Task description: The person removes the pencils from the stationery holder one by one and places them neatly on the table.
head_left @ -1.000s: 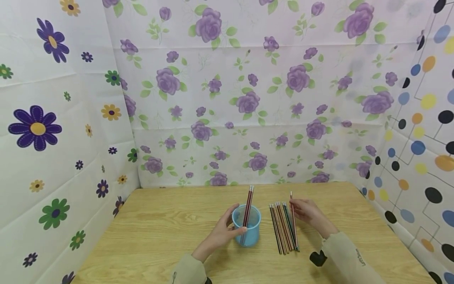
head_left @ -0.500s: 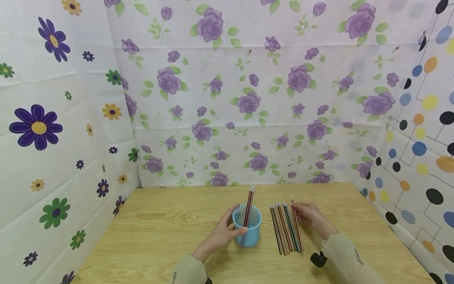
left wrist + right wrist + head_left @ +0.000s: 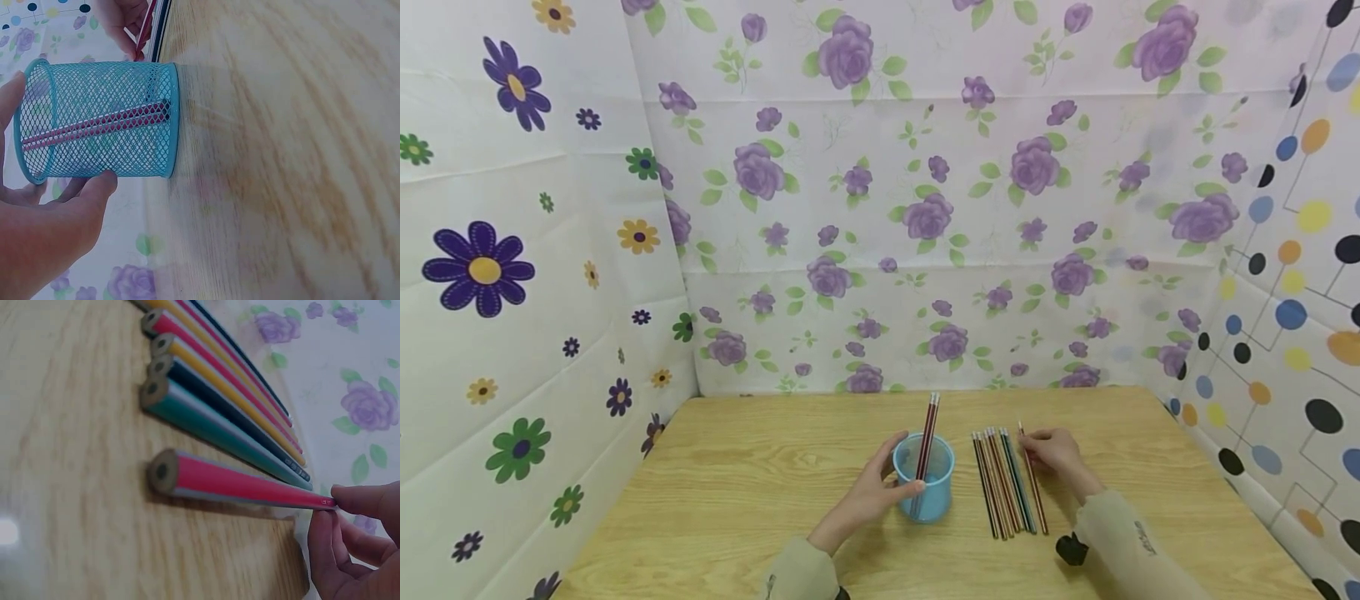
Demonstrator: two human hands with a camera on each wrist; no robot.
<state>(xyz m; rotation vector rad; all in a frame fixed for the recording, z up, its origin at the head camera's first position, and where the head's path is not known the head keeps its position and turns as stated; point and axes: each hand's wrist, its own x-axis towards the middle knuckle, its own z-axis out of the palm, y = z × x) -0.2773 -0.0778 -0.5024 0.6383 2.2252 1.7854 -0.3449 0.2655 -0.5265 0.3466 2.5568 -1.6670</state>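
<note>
A light blue mesh pencil cup (image 3: 934, 502) stands upright on the table, and my left hand (image 3: 871, 490) grips it round its left side. Two dark red pencils (image 3: 929, 429) lean inside it, their tips rising above the rim. To the right, my right hand (image 3: 1056, 452) pinches a red pencil (image 3: 244, 483) near its far end between thumb and fingers. That pencil's blunt near end seems to lie on the wood. Beside it a row of several pencils (image 3: 1000, 483) in green, black, yellow and red lies side by side, with a narrow gap between.
The wooden table (image 3: 737, 467) runs back to a floral cloth wall (image 3: 880, 333), with patterned cloth on both sides. A small black object (image 3: 1072, 549) shows by the right sleeve (image 3: 1123, 533).
My right hand has shifted slightly right and nearer with the red pencil, drawing it away from the row and lowering its far end. The left hand and cup have stayed put.
</note>
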